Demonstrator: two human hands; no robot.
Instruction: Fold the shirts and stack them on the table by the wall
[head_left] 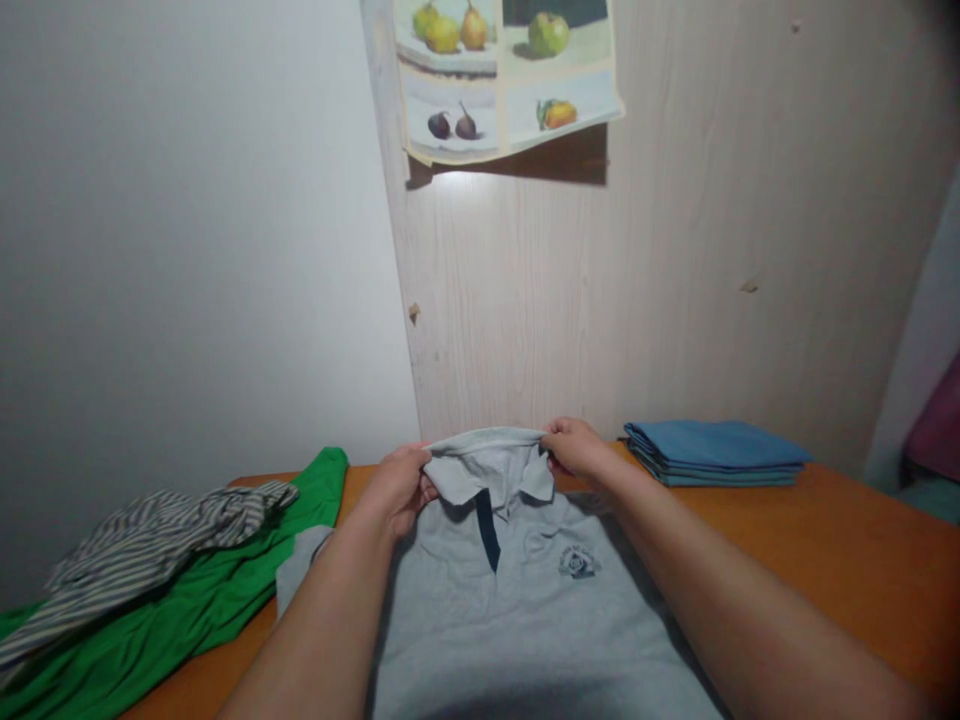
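A grey polo shirt (517, 610) lies front up on the table, its collar raised at the far end. It has a dark strip at the button placket and a dark printed emblem on the chest. My left hand (405, 488) pinches the left side of the collar between thumb and fingers. On the opposite side, my right hand (576, 448) grips the other end of the collar, so the collar is stretched between both hands. Part of one sleeve shows beyond my left forearm.
On the orange-brown table (750, 540), a stack of folded blue cloth (712, 445) sits at the back right. A striped garment (165, 540) lies over a green one (232, 600) at the left. Behind stands a wall with a fruit poster (502, 75).
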